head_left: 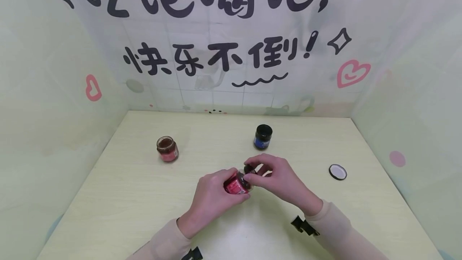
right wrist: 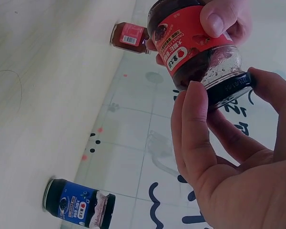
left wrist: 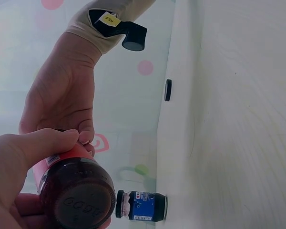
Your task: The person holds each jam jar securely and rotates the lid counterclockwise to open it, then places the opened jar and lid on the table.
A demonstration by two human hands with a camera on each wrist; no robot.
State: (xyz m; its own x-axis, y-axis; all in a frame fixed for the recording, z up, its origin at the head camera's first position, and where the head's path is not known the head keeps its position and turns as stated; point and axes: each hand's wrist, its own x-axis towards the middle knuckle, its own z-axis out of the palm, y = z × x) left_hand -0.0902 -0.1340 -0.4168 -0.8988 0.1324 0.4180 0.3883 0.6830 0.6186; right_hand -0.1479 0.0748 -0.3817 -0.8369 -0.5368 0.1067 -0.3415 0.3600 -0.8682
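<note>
In the head view my left hand (head_left: 212,194) holds a glass jar (head_left: 236,186) with a red label, tilted and raised above the table. The left wrist view catches the jar's dark embossed base (left wrist: 81,200) close up, with the thumb along its side. My right hand (head_left: 276,176) pinches the black lid (right wrist: 229,89) between thumb and fingers. The right wrist view has that lid on the jar's mouth, above dark contents that leave some bare glass near the neck. Whether the lid is tight or loose I cannot tell.
A lidless jar (head_left: 167,150) with a pinkish-red label and brown contents stands at the left. Towards the back is a blue-labelled jar (head_left: 262,137) with its black lid on. At the right a loose lid (head_left: 337,171) lies white side up. Printed walls (head_left: 216,99) enclose the table.
</note>
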